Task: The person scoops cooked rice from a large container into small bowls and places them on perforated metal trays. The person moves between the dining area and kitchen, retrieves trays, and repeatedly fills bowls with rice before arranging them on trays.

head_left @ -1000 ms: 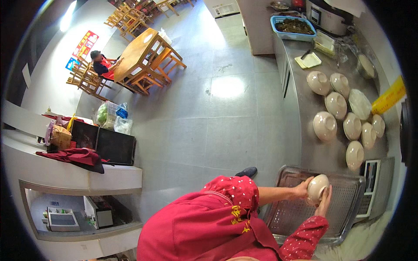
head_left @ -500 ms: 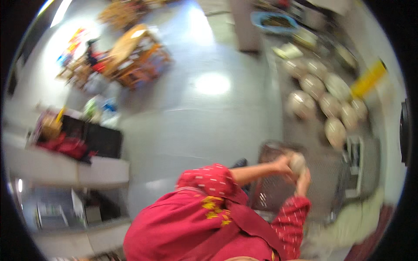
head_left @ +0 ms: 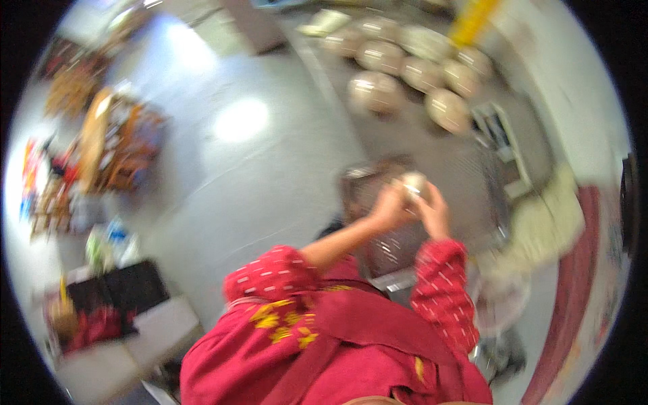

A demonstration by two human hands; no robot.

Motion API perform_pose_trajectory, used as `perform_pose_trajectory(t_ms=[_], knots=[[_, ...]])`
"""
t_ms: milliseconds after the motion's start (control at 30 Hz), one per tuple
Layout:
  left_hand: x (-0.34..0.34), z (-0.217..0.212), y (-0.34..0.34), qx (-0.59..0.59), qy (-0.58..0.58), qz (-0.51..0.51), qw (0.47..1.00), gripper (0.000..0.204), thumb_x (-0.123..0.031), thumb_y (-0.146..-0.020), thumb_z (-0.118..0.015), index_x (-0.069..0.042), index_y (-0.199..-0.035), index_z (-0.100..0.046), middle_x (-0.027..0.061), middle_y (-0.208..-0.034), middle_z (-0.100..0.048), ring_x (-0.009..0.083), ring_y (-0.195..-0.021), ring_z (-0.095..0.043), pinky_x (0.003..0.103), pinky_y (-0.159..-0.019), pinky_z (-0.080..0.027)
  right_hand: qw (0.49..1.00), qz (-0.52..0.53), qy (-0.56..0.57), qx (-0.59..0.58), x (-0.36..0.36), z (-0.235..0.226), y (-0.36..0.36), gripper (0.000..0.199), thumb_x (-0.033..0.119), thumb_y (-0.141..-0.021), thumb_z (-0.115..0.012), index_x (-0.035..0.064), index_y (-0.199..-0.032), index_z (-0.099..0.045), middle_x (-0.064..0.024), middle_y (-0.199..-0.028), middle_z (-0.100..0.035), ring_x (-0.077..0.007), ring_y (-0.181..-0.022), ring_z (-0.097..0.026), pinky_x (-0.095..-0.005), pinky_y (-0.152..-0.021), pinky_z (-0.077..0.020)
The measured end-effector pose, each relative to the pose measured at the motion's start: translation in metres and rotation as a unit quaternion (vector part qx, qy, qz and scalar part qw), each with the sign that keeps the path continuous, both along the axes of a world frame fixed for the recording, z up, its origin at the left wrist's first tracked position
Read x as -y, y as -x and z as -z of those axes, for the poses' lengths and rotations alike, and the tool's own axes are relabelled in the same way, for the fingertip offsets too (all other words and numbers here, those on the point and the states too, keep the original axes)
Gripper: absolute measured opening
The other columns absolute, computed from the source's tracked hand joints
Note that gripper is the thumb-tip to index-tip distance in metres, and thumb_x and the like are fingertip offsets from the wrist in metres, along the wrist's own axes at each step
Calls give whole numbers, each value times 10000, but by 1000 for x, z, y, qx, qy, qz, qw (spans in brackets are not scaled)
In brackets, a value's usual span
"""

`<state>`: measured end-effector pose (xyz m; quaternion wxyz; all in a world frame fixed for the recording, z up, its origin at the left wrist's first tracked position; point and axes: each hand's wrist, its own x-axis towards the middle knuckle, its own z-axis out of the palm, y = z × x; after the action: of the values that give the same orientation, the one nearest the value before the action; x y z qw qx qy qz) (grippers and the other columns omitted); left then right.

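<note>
A small pale, rounded lump (head_left: 414,182), like a ball of dough, is held between my two hands over a dark counter. My left hand (head_left: 393,206) closes around its left side. Against its right side curl the fingers of my right hand (head_left: 435,210). Motion blur hides the lump's exact kind. Below my hands lies a dark, shiny tray-like surface (head_left: 388,251) with bright glints. Farther along the counter sits a group of several glossy, pale round things (head_left: 376,92), which look wrapped or covered.
A yellow tube (head_left: 474,23) stands by the wall behind the round things. At the right are a grey box-like unit (head_left: 503,145) and pale cloth or sacking (head_left: 543,219). Grey floor (head_left: 270,175) stretches left towards a wooden table (head_left: 96,138) and a low white cabinet (head_left: 158,324).
My view has swung, so the surroundings appear shifted and turned. Both hands keep hold of the pale lump, with the fingers slightly rearranged around it.
</note>
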<state>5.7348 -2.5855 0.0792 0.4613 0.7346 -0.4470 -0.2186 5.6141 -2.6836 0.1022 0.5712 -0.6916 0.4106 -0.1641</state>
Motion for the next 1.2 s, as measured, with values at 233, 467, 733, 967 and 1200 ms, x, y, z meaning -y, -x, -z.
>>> perform_pose_trajectory(t_ms=[233,467,733,967,1200], knots=[[-1,13,15,-54,-101,54,992,939,-216,-753,-770,85,-1447,-214,382,-1230,-435,524,-1086,-504,524,-921,-465,975,23,-168,-145,15,-22,2,745,129,-882,-690,166,-1516,-300,-146,-1217,-621,-230,-980,-632,-312,-672,-530],[-9,5,12,-5,-95,81,992,878,-200,-768,-736,64,-1444,-241,359,-1280,-416,509,-1157,-466,531,-970,-445,969,29,-192,-151,11,-21,10,775,146,-871,-707,199,-1520,-286,-154,-1252,-589,-235,-1003,-625,-351,-702,-535],[-6,7,20,39,-69,147,986,881,-158,-745,-740,39,-1450,-250,357,-1296,-407,531,-1192,-451,514,-1002,-441,942,62,-329,-4,21,-29,33,715,251,-923,-659,151,-1513,-267,-160,-1362,-506,-312,-1184,-571,-446,-881,-529],[0,3,12,76,-83,159,981,814,-9,-611,-728,65,-1360,-417,308,-1234,-507,472,-1193,-455,549,-988,-424,933,7,-355,62,49,-13,30,570,231,-944,-622,53,-1436,-397,-140,-1276,-587,-263,-1083,-637,-410,-800,-584],[0,-12,9,24,-55,142,988,955,50,-626,-674,-34,-1485,-267,302,-1294,-393,496,-1171,-447,488,-1016,-425,935,51,-351,-15,57,-18,29,613,260,-928,-626,5,-1420,-363,-172,-1236,-576,-296,-1023,-659,-441,-785,-590]])
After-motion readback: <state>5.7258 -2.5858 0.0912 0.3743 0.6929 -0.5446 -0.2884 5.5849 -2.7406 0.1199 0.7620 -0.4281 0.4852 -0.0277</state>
